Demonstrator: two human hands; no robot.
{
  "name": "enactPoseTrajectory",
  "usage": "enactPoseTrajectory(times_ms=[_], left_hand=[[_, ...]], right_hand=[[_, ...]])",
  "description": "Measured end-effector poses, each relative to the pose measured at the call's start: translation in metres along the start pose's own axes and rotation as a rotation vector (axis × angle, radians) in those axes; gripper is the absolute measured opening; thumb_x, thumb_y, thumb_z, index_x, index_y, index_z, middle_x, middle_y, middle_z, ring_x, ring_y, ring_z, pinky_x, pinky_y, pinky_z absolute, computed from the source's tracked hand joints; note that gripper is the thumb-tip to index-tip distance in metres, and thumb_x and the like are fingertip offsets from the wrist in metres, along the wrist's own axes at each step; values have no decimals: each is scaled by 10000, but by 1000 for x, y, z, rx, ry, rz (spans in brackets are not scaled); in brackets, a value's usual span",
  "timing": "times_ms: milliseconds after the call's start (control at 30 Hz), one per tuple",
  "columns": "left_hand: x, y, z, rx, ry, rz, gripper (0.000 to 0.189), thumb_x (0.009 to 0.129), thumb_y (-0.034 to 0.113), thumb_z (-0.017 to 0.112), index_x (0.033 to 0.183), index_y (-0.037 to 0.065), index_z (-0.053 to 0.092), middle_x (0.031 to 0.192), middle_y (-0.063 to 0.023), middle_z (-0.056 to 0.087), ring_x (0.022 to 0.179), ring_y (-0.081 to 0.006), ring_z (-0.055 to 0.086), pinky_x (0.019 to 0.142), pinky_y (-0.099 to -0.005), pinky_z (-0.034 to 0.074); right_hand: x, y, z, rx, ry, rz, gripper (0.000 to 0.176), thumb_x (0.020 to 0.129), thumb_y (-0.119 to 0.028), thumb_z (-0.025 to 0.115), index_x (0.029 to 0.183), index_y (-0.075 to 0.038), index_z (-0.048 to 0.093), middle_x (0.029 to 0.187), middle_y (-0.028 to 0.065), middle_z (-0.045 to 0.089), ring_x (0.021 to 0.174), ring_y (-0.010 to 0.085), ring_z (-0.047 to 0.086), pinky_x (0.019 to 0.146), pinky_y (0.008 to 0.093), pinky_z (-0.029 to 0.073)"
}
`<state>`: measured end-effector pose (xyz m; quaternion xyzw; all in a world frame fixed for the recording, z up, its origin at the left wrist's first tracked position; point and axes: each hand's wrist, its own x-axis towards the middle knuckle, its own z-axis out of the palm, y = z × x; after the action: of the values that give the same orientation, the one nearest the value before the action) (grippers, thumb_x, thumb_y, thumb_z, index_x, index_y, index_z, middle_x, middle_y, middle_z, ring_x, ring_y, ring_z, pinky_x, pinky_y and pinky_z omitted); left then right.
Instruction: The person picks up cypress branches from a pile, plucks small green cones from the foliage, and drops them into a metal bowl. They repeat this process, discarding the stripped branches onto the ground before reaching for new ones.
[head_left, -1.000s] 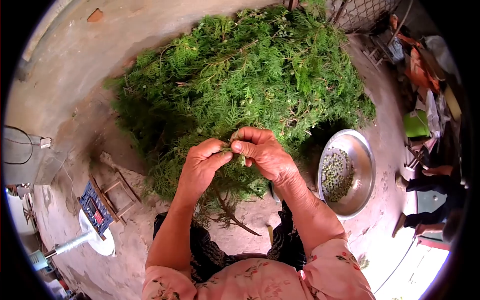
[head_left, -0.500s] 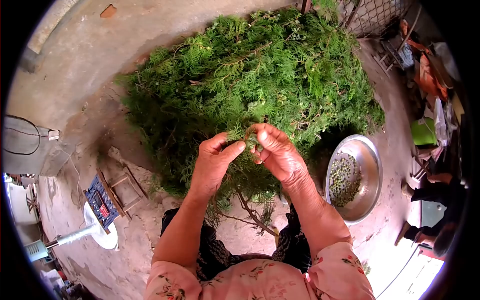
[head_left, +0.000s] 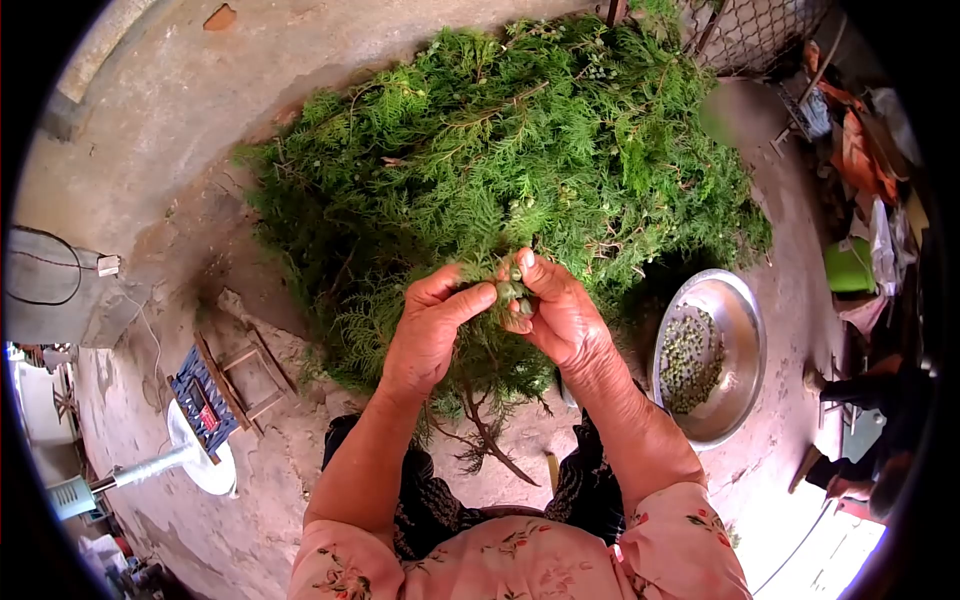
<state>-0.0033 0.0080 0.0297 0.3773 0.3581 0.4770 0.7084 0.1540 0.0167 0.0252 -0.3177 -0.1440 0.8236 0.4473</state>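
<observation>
A large heap of green conifer branches (head_left: 480, 150) fills the middle of the view. At its near edge my left hand (head_left: 432, 325) pinches a leafy sprig, thumb and forefinger together. My right hand (head_left: 562, 310) touches the same sprig from the other side, its fingers closed around small pale green cones (head_left: 512, 290) between the two hands. The woody stem (head_left: 485, 425) of a branch hangs below my hands, above my lap. To the right, a metal basin (head_left: 740, 375) holds several small green cones (head_left: 690, 360).
At the left stand a small wooden stool (head_left: 262, 375) and a white round stand base (head_left: 222, 470). A person's dark-clothed legs (head_left: 860, 385) show at the right edge, near a green container (head_left: 848, 265) and piled items.
The branch's stem has swung left and lower under my hands. My right hand's fingers have shifted around the cones, which show more clearly.
</observation>
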Motion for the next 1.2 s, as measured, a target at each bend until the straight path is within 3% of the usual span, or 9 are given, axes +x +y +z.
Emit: enactPoseTrajectory(times_ms=[267, 533, 733, 767, 867, 933, 1033, 1133, 1200], left_hand=[[1, -6, 5, 70, 133, 84, 181, 807, 32, 581, 984, 6, 611, 911, -9, 615, 807, -79, 538, 744, -241, 417], [0, -7, 16, 79, 80, -39, 115, 827, 44, 541, 928, 26, 594, 869, -63, 623, 735, -136, 572, 597, -259, 405], [-11, -6, 51, 38, 159, -91, 140, 825, 30, 547, 957, 20, 593, 849, -11, 596, 746, -87, 537, 683, -236, 423], [-13, -13, 64, 127, 119, -72, 136, 829, 35, 539, 955, 15, 587, 843, -13, 593, 744, -87, 530, 685, -235, 419], [-26, -30, 87, 420, 79, 18, 127, 834, 45, 535, 947, 6, 579, 848, -25, 585, 771, -107, 515, 710, -240, 414], [-31, -37, 99, 244, 121, -81, 154, 826, 46, 554, 974, 9, 573, 911, -34, 583, 805, -111, 520, 717, -245, 419], [-29, -37, 88, 217, 149, -179, 367, 821, 91, 581, 1166, 29, 475, 1040, -48, 544, 869, -125, 532, 666, -252, 435], [-37, -24, 99, 62, 203, -206, 232, 819, 38, 532, 1049, 57, 523, 847, -14, 525, 703, -96, 487, 597, -234, 395], [-38, -22, 93, 61, 23, -131, 55, 846, 103, 476, 877, 76, 513, 697, 11, 460, 597, -76, 411, 539, -228, 332]], right_hand=[[-7, 4, 8, -246, 37, -153, 226, 830, -255, 629, 870, -44, 558, 713, 3, 507, 577, 82, 452, 479, 195, 355], [-14, -4, -12, -11, -101, -70, 299, 834, -309, 613, 786, -22, 547, 725, 57, 530, 530, 103, 409, 417, 225, 313], [-51, -15, -32, 129, -107, -228, 243, 821, -274, 619, 869, -37, 588, 834, 69, 592, 754, 189, 596, 550, 291, 530], [-60, -14, -29, 157, -105, -246, 239, 823, -283, 619, 878, -52, 598, 843, 49, 596, 712, 153, 577, 508, 252, 496], [-59, 9, -46, 196, 107, -258, 218, 835, -329, 600, 835, -111, 602, 841, -35, 593, 563, 72, 472, 430, 212, 371], [-78, 5, -52, 293, 277, -202, 234, 862, -321, 563, 874, -87, 562, 762, -30, 542, 538, 82, 438, 408, 198, 326], [-115, -23, -71, 345, 270, -379, 232, 885, -279, 533, 829, -53, 537, 702, 8, 492, 525, 116, 451, 386, 215, 314], [-151, -46, -106, 373, 321, -487, 230, 886, -275, 521, 877, -45, 526, 768, 37, 525, 596, 136, 494, 433, 231, 354], [-182, -65, -139, 311, 494, -607, 234, 880, -277, 527, 887, -44, 530, 773, 29, 521, 616, 157, 512, 485, 260, 402]])
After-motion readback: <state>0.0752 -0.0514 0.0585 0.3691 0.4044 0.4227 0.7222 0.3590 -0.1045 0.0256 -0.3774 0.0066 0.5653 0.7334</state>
